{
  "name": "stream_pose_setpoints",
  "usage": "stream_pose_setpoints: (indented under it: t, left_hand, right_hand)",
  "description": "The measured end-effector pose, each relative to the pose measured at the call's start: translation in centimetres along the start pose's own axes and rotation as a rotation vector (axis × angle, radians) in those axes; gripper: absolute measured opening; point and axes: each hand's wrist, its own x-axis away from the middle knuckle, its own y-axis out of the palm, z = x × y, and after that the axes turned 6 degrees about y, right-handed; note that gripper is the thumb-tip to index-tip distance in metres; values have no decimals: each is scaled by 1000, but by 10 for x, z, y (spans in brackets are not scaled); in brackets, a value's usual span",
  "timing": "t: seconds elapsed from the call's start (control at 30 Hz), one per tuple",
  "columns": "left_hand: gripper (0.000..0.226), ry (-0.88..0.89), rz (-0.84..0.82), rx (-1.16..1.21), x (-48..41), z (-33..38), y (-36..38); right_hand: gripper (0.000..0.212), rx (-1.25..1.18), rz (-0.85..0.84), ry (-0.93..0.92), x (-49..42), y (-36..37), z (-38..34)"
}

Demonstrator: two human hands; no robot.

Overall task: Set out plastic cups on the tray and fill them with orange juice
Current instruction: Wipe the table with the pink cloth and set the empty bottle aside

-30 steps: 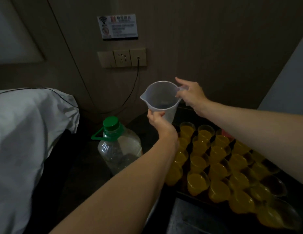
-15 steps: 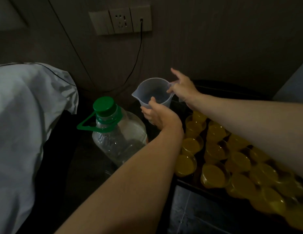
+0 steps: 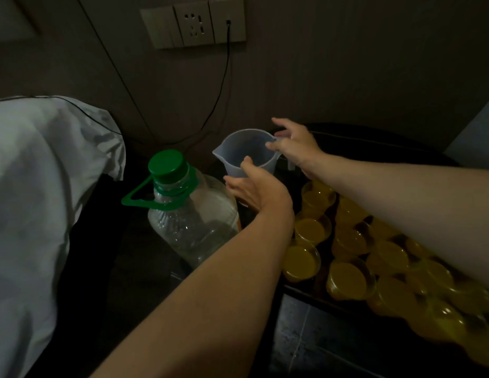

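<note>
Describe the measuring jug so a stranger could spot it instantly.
Start at the wall socket; below it, between the green-capped bottle and the juice cups, is the measuring jug. Unlike the cups, it is larger, spouted and looks empty.

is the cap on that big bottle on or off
On. The green cap sits squarely on the neck of the bottle, which stands upright left of the jug.

bottle cap (image 3: 167,162) green | juice cups (image 3: 310,231) orange-yellow | jug (image 3: 244,152) translucent grey

One head-worn view — looking forward and down, close over both forearms toward the wall.
</note>
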Motion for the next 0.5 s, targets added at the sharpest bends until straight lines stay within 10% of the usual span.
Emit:
stream_pose_setpoints:
  t: [0.5]
  left_hand:
    - [67,-75,-116,-134,72,18,8]
  right_hand:
    - [88,264,26,65,52,-107,-6]
